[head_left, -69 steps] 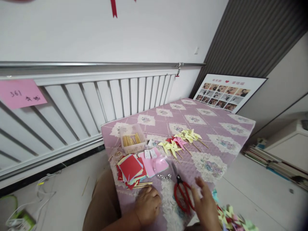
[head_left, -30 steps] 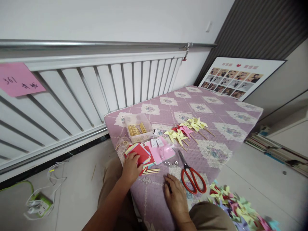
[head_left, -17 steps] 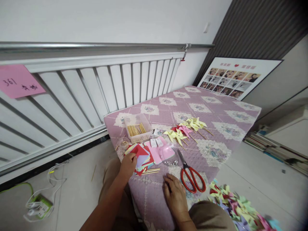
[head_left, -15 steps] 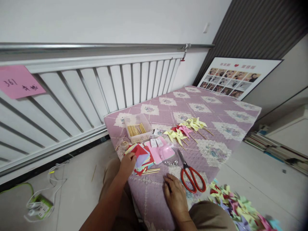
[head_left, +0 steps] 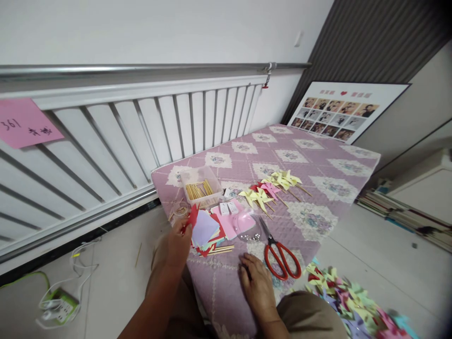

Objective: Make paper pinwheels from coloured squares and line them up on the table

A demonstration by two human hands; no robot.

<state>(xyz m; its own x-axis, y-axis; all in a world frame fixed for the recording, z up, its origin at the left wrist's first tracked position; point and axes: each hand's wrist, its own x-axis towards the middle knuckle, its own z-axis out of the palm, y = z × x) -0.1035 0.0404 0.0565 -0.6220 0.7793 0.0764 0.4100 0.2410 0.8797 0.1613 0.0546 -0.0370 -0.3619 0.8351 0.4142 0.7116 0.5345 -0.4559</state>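
My left hand (head_left: 181, 235) pinches a red sheet of paper (head_left: 193, 217), lifted at the left side of the stack of coloured paper (head_left: 205, 228). A lilac sheet lies on top of that stack. Resting on the tablecloth, my right hand (head_left: 257, 278) has its fingers loosely spread and holds nothing. Just right of it lie red-handled scissors (head_left: 282, 260), blades pointing away. Several thin wooden sticks (head_left: 221, 250) lie in front of the stack. A pink sheet (head_left: 226, 225) and a clear bag with small metal pieces (head_left: 251, 234) sit beside it.
A clear plastic box (head_left: 202, 187) of wooden sticks stands behind the stack. Finished paper pinwheels (head_left: 271, 189) lie mid-table, and a heap of more pinwheels (head_left: 353, 301) is on the floor at right. A white radiator (head_left: 169, 125) borders the table; a photo board (head_left: 348, 110) leans behind.
My left hand has drawn the red sheet off the stack toward the left, uncovering the lilac sheet. The right hand stays in place. The view has shifted slightly.
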